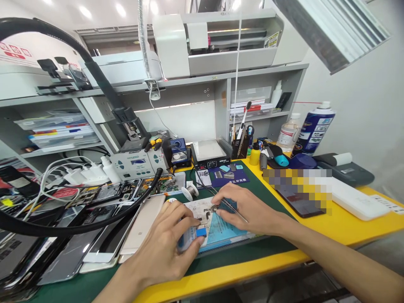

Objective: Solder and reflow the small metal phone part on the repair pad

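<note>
Tweezers (232, 209) over opened phone (202, 229).

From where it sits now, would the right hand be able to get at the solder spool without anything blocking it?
Probably yes. The solder spool lies on bare green mat just beyond the right hand, which holds tweezers.

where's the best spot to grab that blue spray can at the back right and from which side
Probably around the spray can mid-body, coming from the front left. It is a plain cylinder leaning left; the wall is close behind it and a clear bottle stands against its left side, so only the front looks open.
</note>
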Available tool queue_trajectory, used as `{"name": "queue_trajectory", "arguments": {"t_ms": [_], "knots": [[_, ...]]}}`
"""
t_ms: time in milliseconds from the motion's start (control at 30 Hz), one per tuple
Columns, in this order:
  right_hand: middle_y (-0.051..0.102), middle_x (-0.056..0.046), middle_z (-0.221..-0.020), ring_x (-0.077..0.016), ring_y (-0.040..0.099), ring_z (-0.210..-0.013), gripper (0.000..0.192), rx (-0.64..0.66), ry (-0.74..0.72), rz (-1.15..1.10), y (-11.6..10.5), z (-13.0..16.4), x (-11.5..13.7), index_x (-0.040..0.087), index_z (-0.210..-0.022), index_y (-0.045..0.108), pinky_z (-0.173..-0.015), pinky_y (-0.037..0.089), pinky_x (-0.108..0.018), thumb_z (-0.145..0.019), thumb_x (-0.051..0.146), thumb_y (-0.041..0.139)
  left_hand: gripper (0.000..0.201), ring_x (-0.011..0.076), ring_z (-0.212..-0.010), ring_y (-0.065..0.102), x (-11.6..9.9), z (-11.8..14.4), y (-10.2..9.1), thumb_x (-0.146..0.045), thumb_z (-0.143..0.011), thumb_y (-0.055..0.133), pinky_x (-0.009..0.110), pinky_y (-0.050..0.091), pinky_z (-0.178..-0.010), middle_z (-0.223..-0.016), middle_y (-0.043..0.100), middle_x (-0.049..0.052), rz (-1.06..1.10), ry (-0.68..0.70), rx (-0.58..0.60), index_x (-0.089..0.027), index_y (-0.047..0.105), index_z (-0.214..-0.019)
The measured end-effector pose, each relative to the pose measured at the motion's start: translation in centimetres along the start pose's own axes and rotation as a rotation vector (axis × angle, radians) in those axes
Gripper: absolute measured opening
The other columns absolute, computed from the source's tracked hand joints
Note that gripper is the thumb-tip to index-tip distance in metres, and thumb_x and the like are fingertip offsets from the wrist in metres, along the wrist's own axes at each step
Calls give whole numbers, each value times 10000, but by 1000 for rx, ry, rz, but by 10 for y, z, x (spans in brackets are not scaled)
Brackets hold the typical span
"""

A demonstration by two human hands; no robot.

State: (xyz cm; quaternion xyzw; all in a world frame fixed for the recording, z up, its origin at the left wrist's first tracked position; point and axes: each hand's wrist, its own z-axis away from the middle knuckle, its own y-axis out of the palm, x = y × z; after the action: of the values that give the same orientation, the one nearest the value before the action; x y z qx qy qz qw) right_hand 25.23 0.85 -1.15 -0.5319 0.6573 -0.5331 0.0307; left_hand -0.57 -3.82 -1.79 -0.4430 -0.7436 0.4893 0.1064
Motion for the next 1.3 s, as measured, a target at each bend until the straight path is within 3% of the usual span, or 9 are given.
{"name": "queue_trajectory", "arguments": {"t_ms": [1300], "knots": [[737, -94, -1018, -252, 635, -994, 223, 3, -52, 29, 1, 1, 0, 170, -1088, 659, -876, 501, -389, -876, 111, 622, 139, 237, -889, 519, 1, 1, 0, -211, -907, 624, 429, 428, -792, -975, 619, 86, 3, 2, 6, -189, 654, -1042]]}}
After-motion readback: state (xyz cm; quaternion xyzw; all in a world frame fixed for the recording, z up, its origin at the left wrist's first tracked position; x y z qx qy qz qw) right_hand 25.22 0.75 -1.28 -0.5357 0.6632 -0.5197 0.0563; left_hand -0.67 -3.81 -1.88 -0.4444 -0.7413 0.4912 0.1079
